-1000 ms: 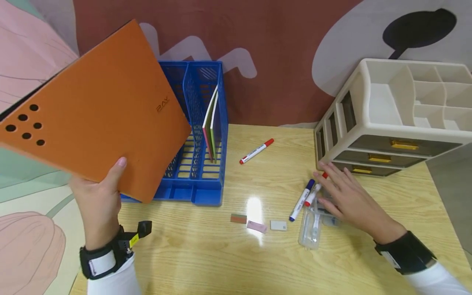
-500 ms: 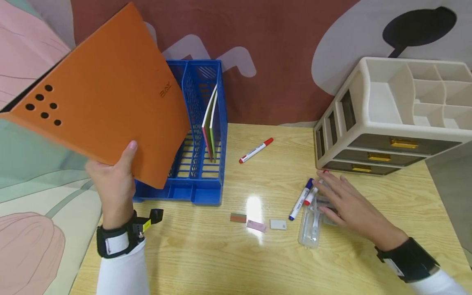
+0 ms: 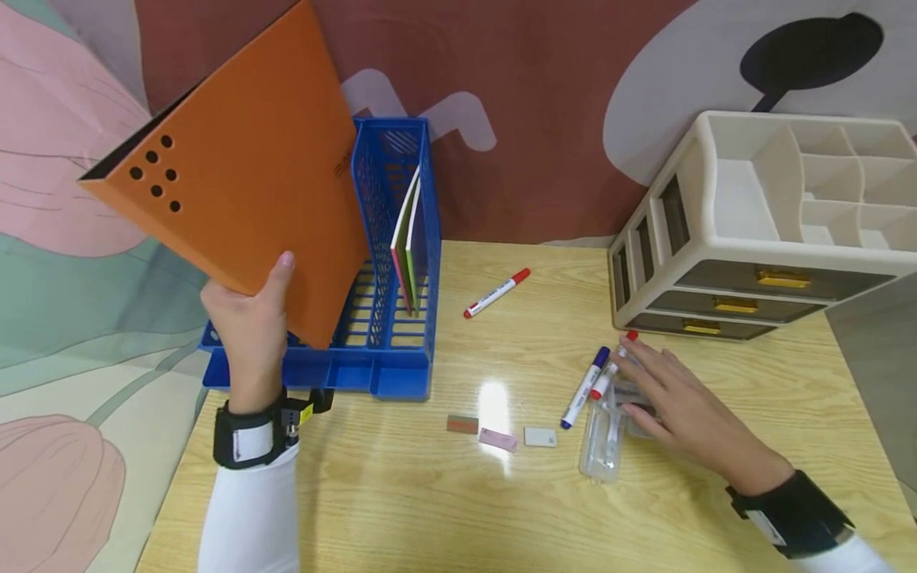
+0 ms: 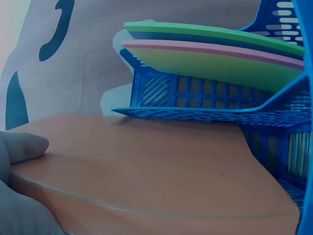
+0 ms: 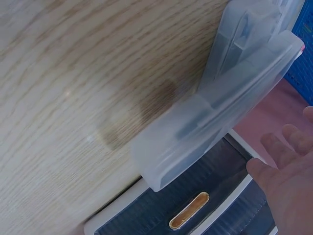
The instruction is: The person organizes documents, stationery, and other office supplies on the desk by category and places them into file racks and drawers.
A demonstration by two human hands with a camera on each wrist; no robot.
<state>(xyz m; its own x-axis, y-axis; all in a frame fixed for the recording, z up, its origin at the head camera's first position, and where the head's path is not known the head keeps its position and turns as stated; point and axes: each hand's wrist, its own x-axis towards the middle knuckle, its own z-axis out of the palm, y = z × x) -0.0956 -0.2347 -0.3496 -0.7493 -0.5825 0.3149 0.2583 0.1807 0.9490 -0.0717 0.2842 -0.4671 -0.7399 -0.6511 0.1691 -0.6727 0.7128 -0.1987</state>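
My left hand (image 3: 247, 330) grips an orange folder (image 3: 251, 159) by its lower edge, thumb on the front cover and fingers behind it. The folder is tilted, with its lower right part within the blue file rack (image 3: 403, 376), left of a mesh divider. In the left wrist view the folder's cover (image 4: 146, 161) lies along that divider. My right hand (image 3: 680, 402) hovers with fingers extended over a clear plastic case (image 3: 600, 454) and a red marker (image 3: 607, 380). A second clear case (image 5: 244, 39) shows in the right wrist view. Beside them lies a blue marker (image 3: 584, 388).
Thin notebooks (image 3: 406, 247) lean in the rack's right compartment. Another red marker (image 3: 497, 293) lies on the wooden table (image 3: 430, 501). Three small blocks, brown (image 3: 462, 424), pink (image 3: 497, 439) and white (image 3: 540, 437), sit near the middle. A cream drawer unit (image 3: 705, 179) stands at the right.
My left hand has carried the orange folder right and away from me, deeper over the rack, and turned it more upright. The right hand has stayed nearly still.
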